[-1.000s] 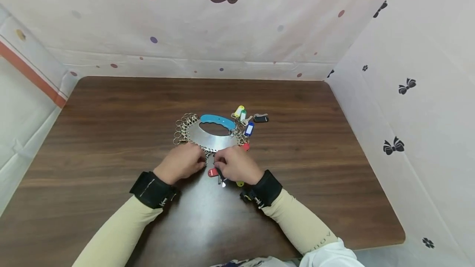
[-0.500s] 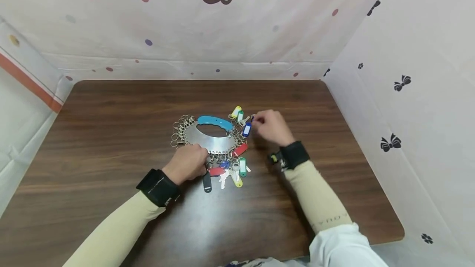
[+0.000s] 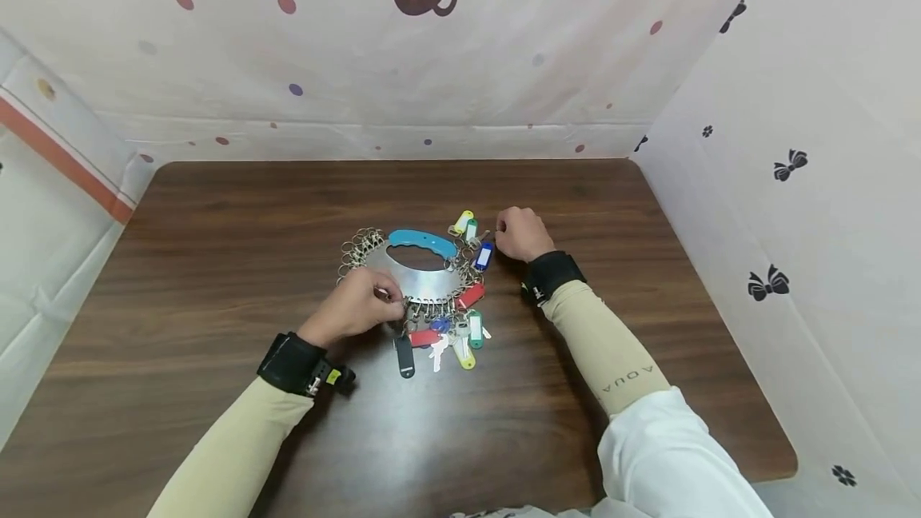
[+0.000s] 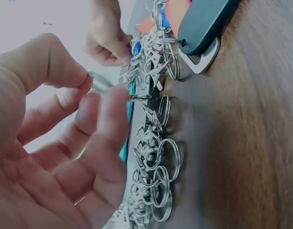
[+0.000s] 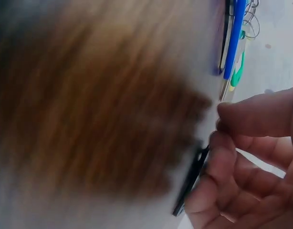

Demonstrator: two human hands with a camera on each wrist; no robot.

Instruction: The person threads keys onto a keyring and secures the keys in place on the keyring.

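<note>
A curved metal key holder (image 3: 424,282) with a blue handle (image 3: 422,241) lies on the table, many snap hooks and rings along its rim. At its front left, my left hand (image 3: 357,302) pinches a split ring (image 4: 99,82) between thumb and finger; the ring joins a hook on the rim. A black key tag (image 3: 405,356) hangs just right of that hand. Beyond the holder's right side is my right hand (image 3: 523,234), thumb and fingertips together at a second black key tag (image 5: 190,183), partly hidden behind the fingers and seemingly held.
Keys with a red tag (image 3: 424,338), a green tag (image 3: 476,329) and a yellow tag (image 3: 464,355) lie at the front rim. A blue tag (image 3: 484,256) and another yellow tag (image 3: 464,221) lie between holder and right hand. Bare rings (image 3: 352,254) line the left side.
My right hand has gone from the front rim to the far right, over the loose black key tag. The front black tag now lies on the table; my left hand has turned, fingers more visible.
</note>
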